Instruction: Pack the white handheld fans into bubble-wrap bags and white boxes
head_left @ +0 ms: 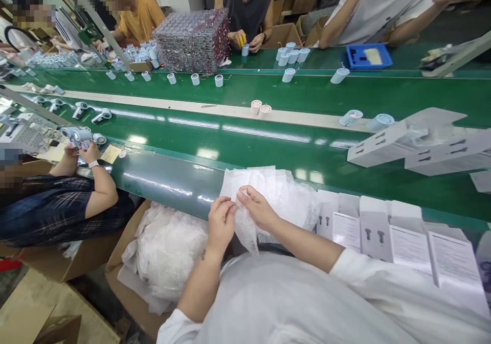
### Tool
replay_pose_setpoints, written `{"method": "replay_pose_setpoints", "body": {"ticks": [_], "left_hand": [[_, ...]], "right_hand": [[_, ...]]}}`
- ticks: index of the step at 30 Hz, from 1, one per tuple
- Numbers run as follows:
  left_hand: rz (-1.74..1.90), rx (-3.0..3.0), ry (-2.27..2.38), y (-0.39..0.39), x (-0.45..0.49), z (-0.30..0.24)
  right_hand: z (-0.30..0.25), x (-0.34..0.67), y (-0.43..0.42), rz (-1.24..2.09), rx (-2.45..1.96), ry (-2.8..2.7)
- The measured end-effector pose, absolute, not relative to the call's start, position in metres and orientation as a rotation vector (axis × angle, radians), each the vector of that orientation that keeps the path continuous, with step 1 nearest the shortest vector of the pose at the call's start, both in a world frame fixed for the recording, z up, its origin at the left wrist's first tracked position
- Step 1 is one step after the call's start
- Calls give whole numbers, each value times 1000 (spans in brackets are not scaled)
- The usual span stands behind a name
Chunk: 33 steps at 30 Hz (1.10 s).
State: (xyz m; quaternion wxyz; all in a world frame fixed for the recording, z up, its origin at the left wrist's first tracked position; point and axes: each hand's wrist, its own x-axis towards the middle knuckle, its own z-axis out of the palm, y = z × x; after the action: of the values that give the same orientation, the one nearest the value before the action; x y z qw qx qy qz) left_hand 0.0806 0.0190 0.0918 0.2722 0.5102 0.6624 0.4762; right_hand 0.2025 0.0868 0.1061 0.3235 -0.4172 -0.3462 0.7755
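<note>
Both of my hands meet at the near edge of the belt, pinching a translucent bubble wrap bag [246,226] that hangs down in front of me. My left hand [222,221] has its fingertips closed on the bag's upper left edge. From the right, my right hand [256,206] grips the same edge with thumb and fingers. Just behind them lies a pile of bubble wrap bags [289,193] on the worktop. White printed boxes [376,226] stand in a row to the right of my hands.
A carton of bubble wrap [169,257] sits at my lower left. Open white boxes [399,134] lie on the green belt [245,144] at right. A co-worker's hands [86,152] hold a light-blue device at left. Blue cups [293,55] and a bubble-wrapped block [192,40] stand across.
</note>
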Motion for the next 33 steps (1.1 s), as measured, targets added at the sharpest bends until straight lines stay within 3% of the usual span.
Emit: {"method": "replay_pose_setpoints", "body": {"ticks": [4,9,12,17,21,28,33], "left_hand": [[1364,1495,1824,14,77,103],[1223,1488,1735,8,81,101],[1338,1180,1727,7,79,97],[1527,450,1334,12,61,101],[1646,229,1347,11,57,100],[1199,354,1493,-29,80,43],[1389,307,1648,-48,81,24]], "right_hand": [[107,211,96,2322,-1080,-638],[107,208,92,2253,-1085,-608],[106,205,86,2257,-1038,-763],[100,206,81,2107,-1071,-1111],[90,206,76,2214,-957,-1261],[64,203,80,1463,-1362,-1436],[56,185,78,1639,-1335,-1649]]}}
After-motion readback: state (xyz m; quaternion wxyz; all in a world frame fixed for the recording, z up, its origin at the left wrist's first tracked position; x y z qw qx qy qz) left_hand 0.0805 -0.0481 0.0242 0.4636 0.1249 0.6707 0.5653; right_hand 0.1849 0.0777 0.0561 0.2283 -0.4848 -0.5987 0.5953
